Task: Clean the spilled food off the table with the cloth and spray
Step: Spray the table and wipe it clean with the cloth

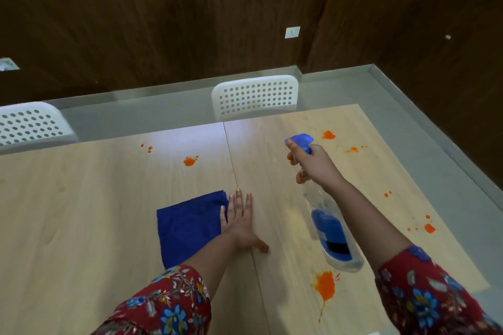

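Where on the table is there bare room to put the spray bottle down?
Left of the blue cloth the table is bare. A smaller patch lies between the left hand and the spray bottle. The right side is crowded with orange spills.

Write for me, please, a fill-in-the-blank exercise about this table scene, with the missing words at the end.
1. The right hand grips the spray bottle while the left hand lies flat at the edge of the ____ cloth.
2. The spilled food on the table is ____ in colour.
3. Beyond the table stand ____ white chairs.
Missing words: blue; orange; two.
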Demonstrator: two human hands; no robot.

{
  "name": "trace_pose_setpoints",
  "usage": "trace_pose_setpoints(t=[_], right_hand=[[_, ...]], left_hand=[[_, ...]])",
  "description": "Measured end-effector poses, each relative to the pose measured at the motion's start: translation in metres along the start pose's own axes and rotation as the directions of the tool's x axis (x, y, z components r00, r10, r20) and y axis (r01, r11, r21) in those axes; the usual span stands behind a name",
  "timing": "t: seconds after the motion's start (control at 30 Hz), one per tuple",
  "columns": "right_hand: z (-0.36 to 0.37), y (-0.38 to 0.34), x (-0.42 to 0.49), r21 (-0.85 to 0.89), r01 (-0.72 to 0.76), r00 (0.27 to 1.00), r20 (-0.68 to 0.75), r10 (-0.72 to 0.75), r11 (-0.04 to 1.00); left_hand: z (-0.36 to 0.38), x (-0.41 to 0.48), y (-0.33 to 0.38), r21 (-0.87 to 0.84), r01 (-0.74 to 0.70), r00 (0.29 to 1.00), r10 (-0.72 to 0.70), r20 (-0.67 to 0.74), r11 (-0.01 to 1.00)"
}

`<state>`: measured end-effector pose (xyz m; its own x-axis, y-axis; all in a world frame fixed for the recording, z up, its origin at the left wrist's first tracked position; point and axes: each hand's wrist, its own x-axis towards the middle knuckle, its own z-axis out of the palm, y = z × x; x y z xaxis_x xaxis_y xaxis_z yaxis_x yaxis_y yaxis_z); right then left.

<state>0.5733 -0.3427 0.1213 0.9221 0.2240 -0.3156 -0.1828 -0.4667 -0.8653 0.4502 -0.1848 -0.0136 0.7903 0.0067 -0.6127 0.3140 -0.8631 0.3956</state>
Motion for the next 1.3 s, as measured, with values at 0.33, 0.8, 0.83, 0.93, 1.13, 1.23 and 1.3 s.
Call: trace_pose_setpoints(t=[0.33,0.8,0.83,0.93,1.13,1.23,1.3], right_hand=[[-0.005,0.015,0.027,-0.015,-0.042,0.997,-0.060,0.041,0.999],[-0.071,0.042,0.030,-0.005,-0.050,0.938,-0.342,0.045,0.999],[-0.076,0.042,0.030,0.004,-0.049,0.928,-0.370,0.046,0.999],[-0.086,0.041,0.029,0.007,-0.060,0.897,-0.439,0.057,0.998],[-0.111,0.047,0.018,-0.099,-0.117,0.843,-0.536,0.046,0.988],[-0.125,0.056,0.009,-0.113,-0.202,0.811,-0.576,0.101,0.973],[-0.133,0.066,-0.001,-0.122,-0.243,0.795,-0.594,0.125,0.962]], left_hand=[[-0.003,-0.004,0.003,0.008,0.005,1.000,-0.005,0.006,1.000],[-0.002,-0.005,0.002,0.013,-0.008,1.000,0.008,-0.002,1.000],[-0.002,-0.005,0.001,0.014,-0.006,1.000,0.006,-0.001,1.000],[-0.002,-0.005,0.000,0.020,-0.004,1.000,0.004,-0.004,1.000],[0.000,-0.002,0.000,0.025,-0.007,1.000,0.008,-0.015,1.000],[0.000,-0.001,-0.001,0.030,0.000,1.000,0.001,-0.022,1.000],[0.000,-0.002,0.001,0.031,-0.006,1.000,0.007,-0.021,0.999]])
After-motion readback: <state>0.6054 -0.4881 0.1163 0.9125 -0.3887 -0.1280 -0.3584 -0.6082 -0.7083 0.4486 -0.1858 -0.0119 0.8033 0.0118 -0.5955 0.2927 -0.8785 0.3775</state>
